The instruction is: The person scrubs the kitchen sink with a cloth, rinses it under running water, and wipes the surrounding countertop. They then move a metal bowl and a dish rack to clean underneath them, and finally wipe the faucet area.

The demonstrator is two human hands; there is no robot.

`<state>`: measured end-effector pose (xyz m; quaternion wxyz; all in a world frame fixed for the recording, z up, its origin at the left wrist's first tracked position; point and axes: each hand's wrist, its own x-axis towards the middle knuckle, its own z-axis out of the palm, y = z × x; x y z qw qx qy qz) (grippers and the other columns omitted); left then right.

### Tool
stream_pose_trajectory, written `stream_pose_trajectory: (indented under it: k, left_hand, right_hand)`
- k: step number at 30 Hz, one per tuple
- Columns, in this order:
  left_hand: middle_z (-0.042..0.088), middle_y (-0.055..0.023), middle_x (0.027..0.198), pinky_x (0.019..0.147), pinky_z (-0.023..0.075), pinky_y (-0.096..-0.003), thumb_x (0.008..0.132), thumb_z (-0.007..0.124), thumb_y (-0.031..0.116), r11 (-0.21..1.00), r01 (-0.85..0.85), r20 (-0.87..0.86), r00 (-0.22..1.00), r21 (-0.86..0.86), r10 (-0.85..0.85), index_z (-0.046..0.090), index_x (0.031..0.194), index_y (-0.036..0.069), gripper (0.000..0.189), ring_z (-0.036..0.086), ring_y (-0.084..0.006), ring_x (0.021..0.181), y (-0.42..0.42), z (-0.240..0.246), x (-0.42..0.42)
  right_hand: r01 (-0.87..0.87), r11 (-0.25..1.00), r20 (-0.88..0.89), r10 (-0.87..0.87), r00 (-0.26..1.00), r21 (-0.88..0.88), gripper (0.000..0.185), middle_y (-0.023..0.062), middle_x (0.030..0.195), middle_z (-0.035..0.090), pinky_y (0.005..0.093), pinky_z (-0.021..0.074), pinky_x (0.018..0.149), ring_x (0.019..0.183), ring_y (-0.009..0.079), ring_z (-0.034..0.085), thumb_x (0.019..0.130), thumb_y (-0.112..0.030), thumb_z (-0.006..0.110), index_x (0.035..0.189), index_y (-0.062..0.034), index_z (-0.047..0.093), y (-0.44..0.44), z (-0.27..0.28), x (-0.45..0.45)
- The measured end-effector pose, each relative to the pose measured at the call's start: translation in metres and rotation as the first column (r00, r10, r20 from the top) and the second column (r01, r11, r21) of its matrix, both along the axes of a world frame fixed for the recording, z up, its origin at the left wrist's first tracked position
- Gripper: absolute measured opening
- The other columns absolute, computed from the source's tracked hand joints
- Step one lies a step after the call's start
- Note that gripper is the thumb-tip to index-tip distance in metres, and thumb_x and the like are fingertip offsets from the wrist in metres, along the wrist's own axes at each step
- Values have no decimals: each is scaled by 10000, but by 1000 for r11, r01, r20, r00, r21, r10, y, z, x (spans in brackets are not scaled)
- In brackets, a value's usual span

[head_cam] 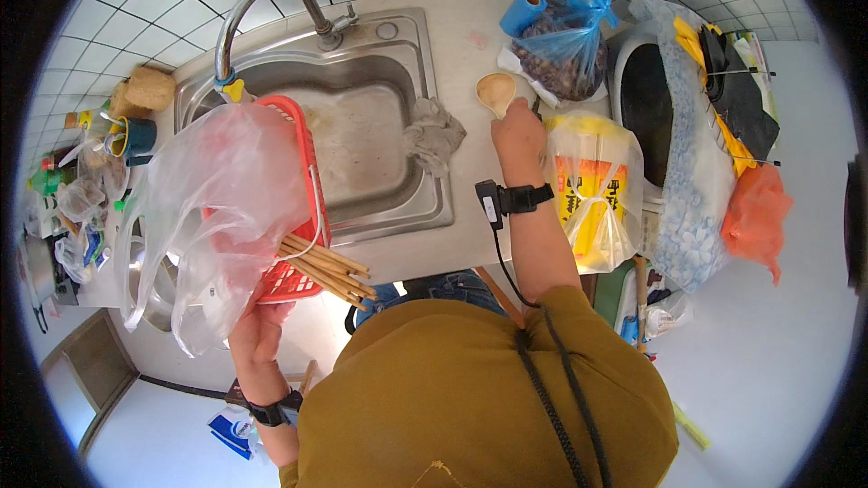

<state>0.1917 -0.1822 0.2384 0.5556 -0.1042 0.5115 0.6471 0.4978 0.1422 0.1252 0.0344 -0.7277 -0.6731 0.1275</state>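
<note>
My left hand (263,329) grips the lower end of a red plastic basket (290,283), its fingers partly hidden under a clear plastic bag (230,176). The bag drapes over most of the basket. A bundle of wooden chopsticks (332,271) pokes out of the basket's near side, by a white handle (317,210). Over the counter on the right, my right hand (519,132) is closed around the handle of a pale spoon (496,89), whose bowl points away from me. Close to that hand lies a clear bag with yellow packets (593,193).
Beneath a curved faucet (247,3) is a stainless steel sink (363,149), with a grey rag (434,135) on its right rim. At the back right sit a blue bag roll (523,12) and a tied bag of dark round items (563,54). A dark-fronted appliance (647,112) stands beyond.
</note>
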Motion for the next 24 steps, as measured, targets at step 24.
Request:
stream_pose_trajectory:
  k: [24]
  left_hand:
    - [482,-215,1276,994,422,-470,895,487,51,1000,-15,54,998,27,14,426,1242,-51,367,484,-333,1178,-15,-4,-2]
  right_hand:
    - [-200,965,-233,236,944,168,252,171,953,645,416,498,775,925,335,616,721,-134,611,965,-80,636,135,5,-35]
